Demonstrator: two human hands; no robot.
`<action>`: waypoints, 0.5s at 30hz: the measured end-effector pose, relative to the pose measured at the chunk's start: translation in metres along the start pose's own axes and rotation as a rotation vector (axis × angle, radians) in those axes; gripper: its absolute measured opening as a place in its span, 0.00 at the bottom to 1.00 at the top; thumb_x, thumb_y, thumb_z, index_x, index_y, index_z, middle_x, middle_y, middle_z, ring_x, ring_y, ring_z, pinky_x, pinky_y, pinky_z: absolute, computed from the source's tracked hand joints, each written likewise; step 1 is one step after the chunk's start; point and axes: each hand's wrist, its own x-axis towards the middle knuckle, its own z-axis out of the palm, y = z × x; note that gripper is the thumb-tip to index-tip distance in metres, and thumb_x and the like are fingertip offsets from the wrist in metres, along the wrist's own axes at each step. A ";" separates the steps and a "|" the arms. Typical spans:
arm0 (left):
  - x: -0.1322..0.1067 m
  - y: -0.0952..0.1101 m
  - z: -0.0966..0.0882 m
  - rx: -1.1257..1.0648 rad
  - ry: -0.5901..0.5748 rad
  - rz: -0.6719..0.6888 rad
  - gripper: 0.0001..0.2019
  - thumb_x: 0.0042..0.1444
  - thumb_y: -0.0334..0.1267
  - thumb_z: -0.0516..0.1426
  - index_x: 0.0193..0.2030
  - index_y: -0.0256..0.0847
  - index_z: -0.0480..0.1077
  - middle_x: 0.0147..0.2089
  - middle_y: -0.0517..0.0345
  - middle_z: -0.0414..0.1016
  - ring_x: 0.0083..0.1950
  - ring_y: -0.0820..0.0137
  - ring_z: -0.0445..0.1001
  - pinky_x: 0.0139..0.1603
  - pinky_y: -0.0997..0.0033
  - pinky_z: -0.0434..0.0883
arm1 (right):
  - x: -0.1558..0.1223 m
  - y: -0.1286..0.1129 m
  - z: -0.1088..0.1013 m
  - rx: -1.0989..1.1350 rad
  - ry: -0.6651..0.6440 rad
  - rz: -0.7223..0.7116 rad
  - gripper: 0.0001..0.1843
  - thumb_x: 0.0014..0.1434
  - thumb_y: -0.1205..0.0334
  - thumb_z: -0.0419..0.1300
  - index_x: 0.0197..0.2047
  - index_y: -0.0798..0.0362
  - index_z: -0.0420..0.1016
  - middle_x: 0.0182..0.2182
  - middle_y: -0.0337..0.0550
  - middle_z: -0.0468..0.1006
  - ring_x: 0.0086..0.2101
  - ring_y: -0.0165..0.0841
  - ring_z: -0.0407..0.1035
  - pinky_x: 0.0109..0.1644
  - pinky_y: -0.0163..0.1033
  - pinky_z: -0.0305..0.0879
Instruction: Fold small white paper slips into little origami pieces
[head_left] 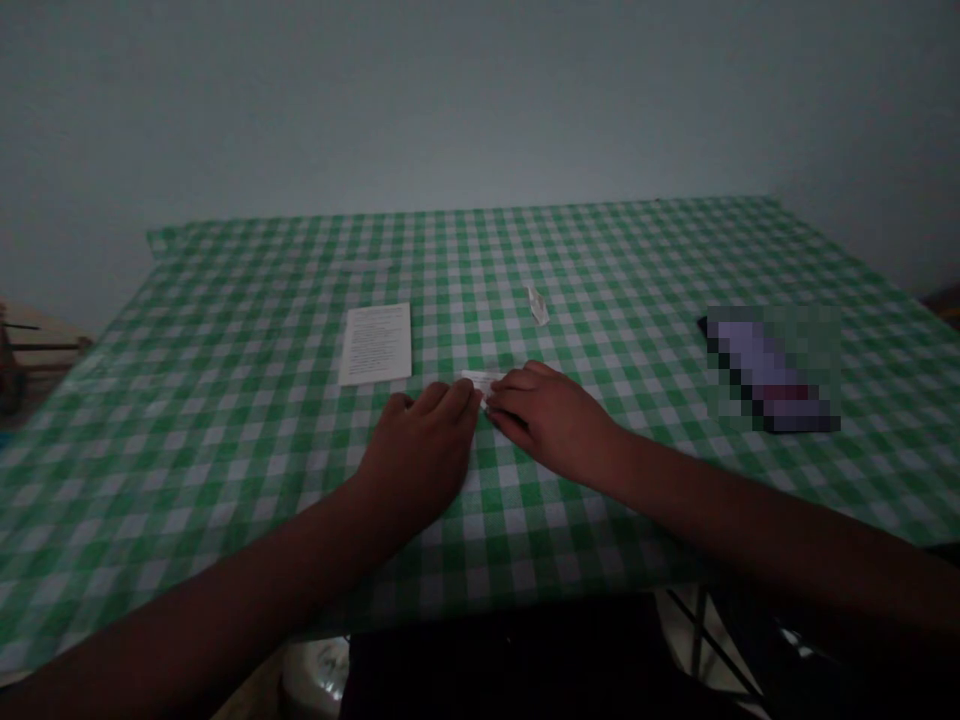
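Observation:
A small piece of white paper lies low over the tablecloth, between my two hands and partly hidden by the fingers. My left hand has its fingers curled in and pressed together at the paper's left and near edge. From the other side, my right hand closes its fingers on the paper's right end. The fingertips of both hands almost meet. Just beyond my left hand is a flat white sheet or booklet with lines of printed text. A small crumpled white scrap lies farther back.
The table wears a green and white checked tablecloth. A phone, blurred by blocks, rests on the right side. Behind the table rises a plain pale wall. Part of a wooden object shows at the left edge.

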 end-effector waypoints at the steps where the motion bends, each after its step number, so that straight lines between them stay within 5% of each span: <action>1: 0.000 0.002 0.001 -0.001 0.011 -0.012 0.21 0.63 0.28 0.50 0.62 0.32 0.68 0.62 0.41 0.72 0.53 0.50 0.72 0.42 0.48 0.72 | 0.000 0.000 0.000 0.001 -0.003 0.003 0.15 0.71 0.62 0.54 0.46 0.58 0.81 0.44 0.51 0.81 0.45 0.40 0.71 0.56 0.48 0.65; 7: 0.001 0.011 0.006 0.003 0.051 -0.053 0.21 0.62 0.27 0.50 0.60 0.30 0.69 0.62 0.35 0.70 0.52 0.47 0.71 0.38 0.48 0.71 | -0.001 -0.003 -0.003 0.015 -0.012 0.017 0.13 0.70 0.63 0.54 0.44 0.56 0.80 0.43 0.50 0.81 0.44 0.41 0.70 0.55 0.49 0.65; 15: 0.004 0.009 0.004 0.024 0.078 -0.023 0.21 0.60 0.28 0.49 0.58 0.27 0.70 0.63 0.29 0.69 0.56 0.42 0.70 0.48 0.39 0.69 | -0.002 -0.005 -0.005 -0.010 -0.021 -0.013 0.14 0.69 0.64 0.54 0.47 0.59 0.80 0.44 0.51 0.81 0.43 0.41 0.70 0.55 0.49 0.65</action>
